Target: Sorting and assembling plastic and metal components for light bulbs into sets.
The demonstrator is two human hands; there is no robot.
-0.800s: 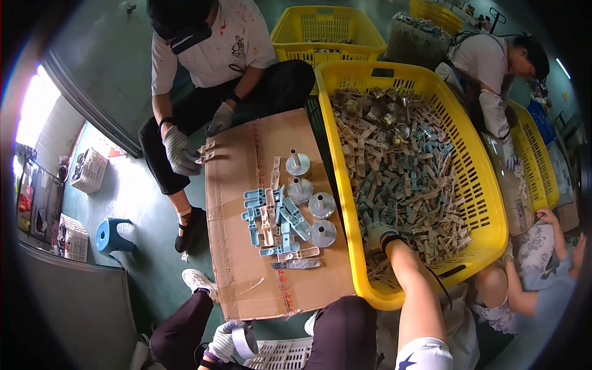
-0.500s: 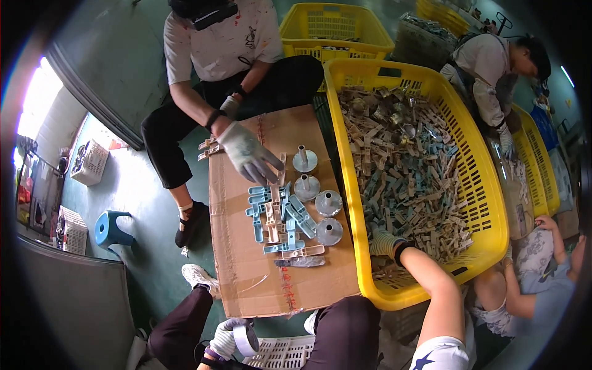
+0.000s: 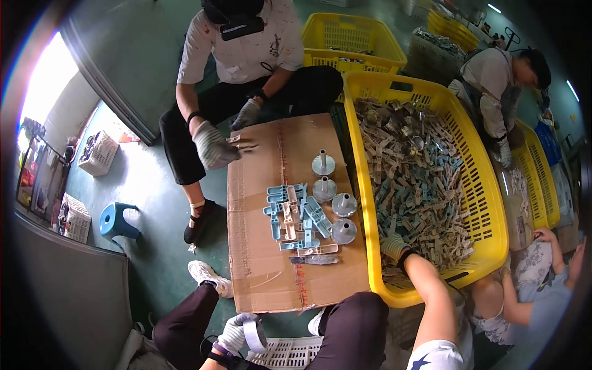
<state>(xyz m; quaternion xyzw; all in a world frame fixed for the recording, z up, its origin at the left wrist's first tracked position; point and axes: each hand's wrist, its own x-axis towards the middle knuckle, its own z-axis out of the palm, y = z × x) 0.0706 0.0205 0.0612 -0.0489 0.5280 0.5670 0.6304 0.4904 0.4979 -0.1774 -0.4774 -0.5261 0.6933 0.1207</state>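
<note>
1. head view looks down on a big yellow basket (image 3: 487, 203) on the person's right, packed with a jumble of grey and pale blue plastic parts (image 3: 419, 179).
2. left of it, touching its wall, lies a flat cardboard sheet (image 3: 265, 271) on the green floor.
3. across the sheet sits another person in a white shirt (image 3: 237, 43), both gloved hands at the far left corner of the cardboard, pinching some small pieces.
4. mid-sheet there's a cluster of blue and beige brackets (image 3: 296, 213), with four grey funnel-shaped pieces (image 3: 333, 200) lined up just beside it on the basket side.
5. right hand (image 3: 393, 246), gloved, is down inside the near corner of the basket, resting on the parts; fingers look curled together into the heap, but can't tell whether they actually hold one.
6. left hand (image 3: 237, 333), also gloved, sits low by the knee, fingers wrapped round a roll of white tape (image 3: 254, 334), off the cardboard's near edge.
</note>
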